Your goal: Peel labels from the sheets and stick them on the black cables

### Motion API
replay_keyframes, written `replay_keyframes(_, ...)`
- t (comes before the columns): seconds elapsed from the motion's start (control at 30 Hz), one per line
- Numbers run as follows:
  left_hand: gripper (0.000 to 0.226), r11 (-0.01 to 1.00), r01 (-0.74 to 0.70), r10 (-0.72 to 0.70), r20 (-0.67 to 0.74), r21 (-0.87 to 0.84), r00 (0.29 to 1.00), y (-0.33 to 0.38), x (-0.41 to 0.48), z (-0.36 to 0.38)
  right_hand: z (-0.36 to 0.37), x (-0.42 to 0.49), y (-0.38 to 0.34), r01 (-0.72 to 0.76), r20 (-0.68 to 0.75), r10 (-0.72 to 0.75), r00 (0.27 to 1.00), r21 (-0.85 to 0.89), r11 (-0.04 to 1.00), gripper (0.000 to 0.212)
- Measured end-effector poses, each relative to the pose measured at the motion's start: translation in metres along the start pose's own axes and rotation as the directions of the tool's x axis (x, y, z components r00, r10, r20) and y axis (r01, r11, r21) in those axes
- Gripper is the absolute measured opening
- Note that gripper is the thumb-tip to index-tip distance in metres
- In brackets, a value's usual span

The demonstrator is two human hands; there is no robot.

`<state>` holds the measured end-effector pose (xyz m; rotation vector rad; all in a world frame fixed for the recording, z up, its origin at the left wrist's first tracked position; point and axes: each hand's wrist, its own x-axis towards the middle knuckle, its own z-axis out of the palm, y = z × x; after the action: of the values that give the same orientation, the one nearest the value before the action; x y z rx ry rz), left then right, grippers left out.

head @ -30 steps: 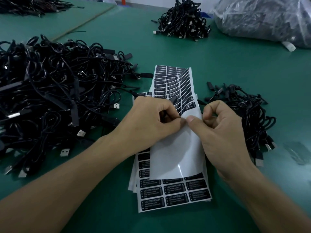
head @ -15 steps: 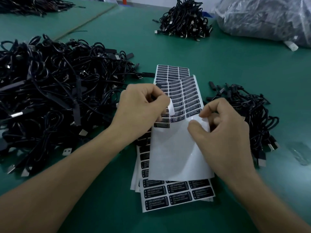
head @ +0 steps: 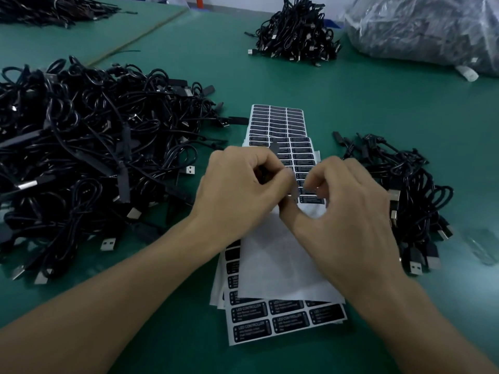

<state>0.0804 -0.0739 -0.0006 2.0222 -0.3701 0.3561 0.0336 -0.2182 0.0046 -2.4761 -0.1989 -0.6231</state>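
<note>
A stack of label sheets (head: 286, 317) with black "LED CONTROLLER" labels lies on the green table (head: 378, 117). The top sheet (head: 272, 265) is mostly bare white backing, with labels left on its far part (head: 299, 157). My left hand (head: 240, 187) has its fingers curled and pinches a black label (head: 294, 188) at the edge of the remaining rows. My right hand (head: 348, 217) pinches the top sheet, thumb on the white backing and fingers curled over the labelled part. A large heap of black cables (head: 81, 147) lies on the left. A smaller bunch of cables (head: 405, 195) lies on the right.
Another cable pile (head: 297, 31) sits at the far centre, and a further one (head: 54, 9) at the far left. A grey plastic bag (head: 432, 28) fills the far right corner. A seam (head: 135, 41) runs between two table mats.
The raised far part of the top sheet has come down flat. Both hands have drawn closer together over the edge of the remaining labels, and my left hand now pinches a label there.
</note>
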Motion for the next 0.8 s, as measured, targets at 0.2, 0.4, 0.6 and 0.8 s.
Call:
replay_keyframes(0.2, 0.012, 0.999, 0.002, -0.001, -0.019, 0.053, 1.0, 0.003, -0.002, 0.003, 0.005, 0.0, 0.006, 0.017, -0.029, -0.018, 0.999, -0.027, 0.999, 0.013)
replay_keyframes(0.4, 0.018, 0.992, 0.057, -0.055, -0.019, 0.115, 0.998, 0.006, -0.003, 0.004, 0.005, 0.001, 0.005, -0.001, -0.01, 0.0, 1.0, -0.049, 0.999, 0.023)
replay_keyframes(0.6, 0.019, 0.994, 0.059, -0.059, -0.01, 0.097, 0.998, 0.008, -0.003, 0.004, 0.007, 0.002, 0.006, 0.01, -0.004, -0.01, 1.0, -0.029, 1.0, 0.019)
replay_keyframes(0.8, 0.024, 0.997, 0.08, -0.08, -0.005, -0.016, 0.997, 0.007, -0.003, 0.003, 0.004, 0.004, 0.013, 0.012, -0.087, -0.01, 0.996, 0.019, 1.0, 0.009)
